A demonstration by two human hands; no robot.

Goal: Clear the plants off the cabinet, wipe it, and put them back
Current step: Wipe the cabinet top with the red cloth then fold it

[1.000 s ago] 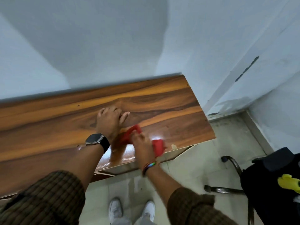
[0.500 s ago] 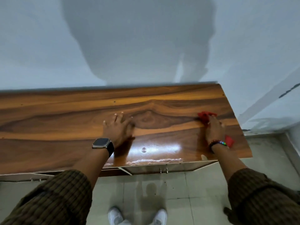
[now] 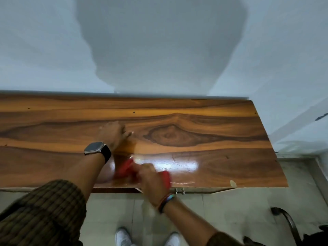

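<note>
Against the pale wall, cabinet (image 3: 213,153): a long wood-grain top, glossy and hard; I judge it slick where the glare falls, so a cloth should glide with little drag. No plants stand on the part in view, so the wiping step appears to be in hand. Its left end runs past the frame edge, and its front is seen only as a thin strip.

On the top near the middle, left hand (image 3: 113,134): it rests palm down on the wood, fingers (image 3: 128,134) loosely spread and pressing on the surface, holding nothing; likely a brace. Motion blur softens its outline. A dark watch (image 3: 96,148) sits on that wrist.

At the near edge, right hand (image 3: 150,178): it bears on the red cloth, fingers bent over it. How tightly they are curled is lost to blur.

Under the right hand, red cloth (image 3: 124,168): small, soft and light, bunched, showing on both sides of the hand. I judge it best held under a flat palm, with a fold gathered by the fingers so it does not slip free on the gloss. Its full extent is hidden by the hand.

Plants: none in view; where they were set down cannot be told.

Lower right corner, dark object with a curved metal bar (image 3: 291,222): cut off, unidentifiable.
</note>
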